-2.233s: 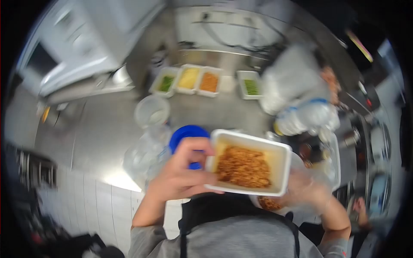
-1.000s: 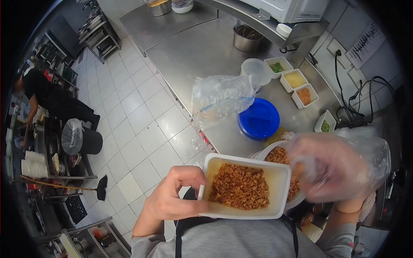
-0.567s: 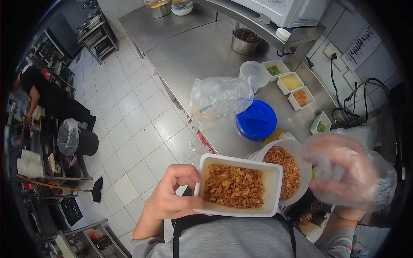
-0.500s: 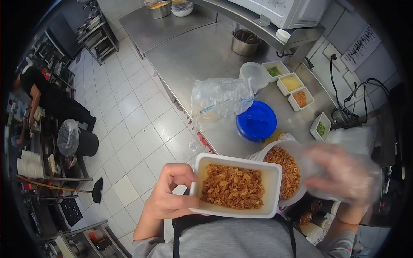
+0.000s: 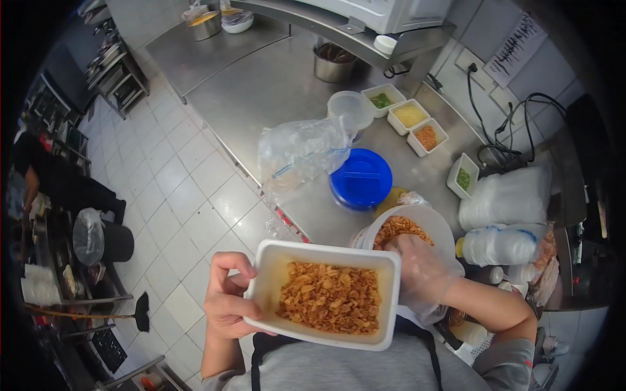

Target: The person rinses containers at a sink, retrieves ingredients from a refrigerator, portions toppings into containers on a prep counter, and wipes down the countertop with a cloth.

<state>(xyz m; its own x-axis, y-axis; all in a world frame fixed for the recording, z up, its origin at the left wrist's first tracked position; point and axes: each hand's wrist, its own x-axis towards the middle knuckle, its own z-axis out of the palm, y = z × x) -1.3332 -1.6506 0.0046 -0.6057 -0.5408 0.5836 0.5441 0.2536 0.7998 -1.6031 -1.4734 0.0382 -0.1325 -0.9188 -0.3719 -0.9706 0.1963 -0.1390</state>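
Observation:
My left hand (image 5: 229, 294) grips the left end of a white rectangular container (image 5: 259, 277), held in front of my chest. Brown crispy flakes (image 5: 329, 298) lie inside it. My right hand (image 5: 420, 267), in a clear plastic glove, reaches into a round white tub (image 5: 438, 225) that holds more brown flakes (image 5: 401, 229). Its fingers are hidden by the flakes and the container's edge. Behind the tub, a blue round lid (image 5: 360, 178) lies on the steel counter (image 5: 261, 85), beside a crumpled clear plastic bag (image 5: 300, 153).
Small white containers of green (image 5: 380, 100), yellow (image 5: 409, 116) and orange (image 5: 426, 136) food stand toward the wall, with chopped greens (image 5: 463, 178) nearer. Wrapped clear plastic items (image 5: 505, 199) lie at right. A co-worker in black (image 5: 59, 176) stands far left near a bin (image 5: 117, 242).
My right hand has moved left and down from beside the tub into it. The white container has shifted left with my left hand. The camera view has turned slightly.

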